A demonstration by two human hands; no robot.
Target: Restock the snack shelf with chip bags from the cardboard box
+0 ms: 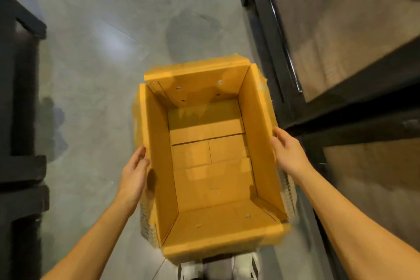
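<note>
Far left: dark rack, cut off by the frame edge, contents not visible. Grey floor runs down the aisle.

The left hand lies flat vs. the outside of the box's left wall, fingers straight and together, pressing in.

Centre: the cardboard box is held up btw. both hands over the floor, top open, flaps folded down outside. Inside is bare cardboard only, no chip bags. White shoes show just below its near end, partly cut off.

The right hand is at the top edge of the right wall. It's blurred, so can't tell if the fingers hook over the rim or just press.

Right: black-framed shelving w/ smeared brown panels. Can't say if it's the snack shelf, and no stock is readable.

Judgement: box looks emptied, so restocking is prob. at its end. Next move needs both hands squeezing evenly to carry the box off or set it down w/o clipping the frame close on the right.
</note>
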